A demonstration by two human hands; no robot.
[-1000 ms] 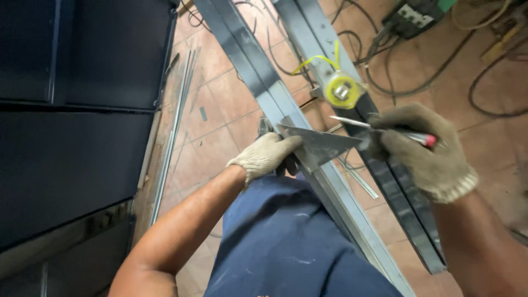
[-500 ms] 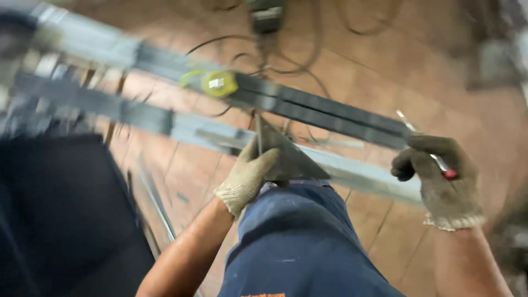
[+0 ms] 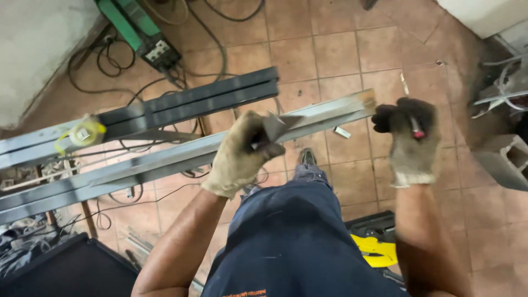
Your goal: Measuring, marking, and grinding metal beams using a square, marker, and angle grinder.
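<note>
Both hands wear stained work gloves. My left hand (image 3: pixel 242 151) grips a grey metal try square (image 3: pixel 278 125), which rests on a long grey steel bar (image 3: pixel 165 162) near the bar's right end (image 3: pixel 366 102). To the right of that end, my right hand (image 3: pixel 410 137) is closed around a thin scribing tool with a red handle (image 3: pixel 418 132). A second, darker pair of steel bars (image 3: pixel 198 102) lies behind the first. A yellow tape measure (image 3: pixel 82 132) sits on those bars at the left. My knee in blue trousers (image 3: pixel 291 231) is below the bar.
A green welding machine (image 3: pixel 140 33) with black cables (image 3: pixel 110 66) stands on the tiled floor at the top left. A grey concrete block (image 3: pixel 506 159) sits at the right. A yellow and black tool (image 3: pixel 377 245) lies by my leg. Dark sheet material (image 3: pixel 60 272) fills the lower left.
The view has swung along the bars to their right end. My left hand has slid the square along the bar toward that end. My right hand still holds the red-handled tool, off the bar.
</note>
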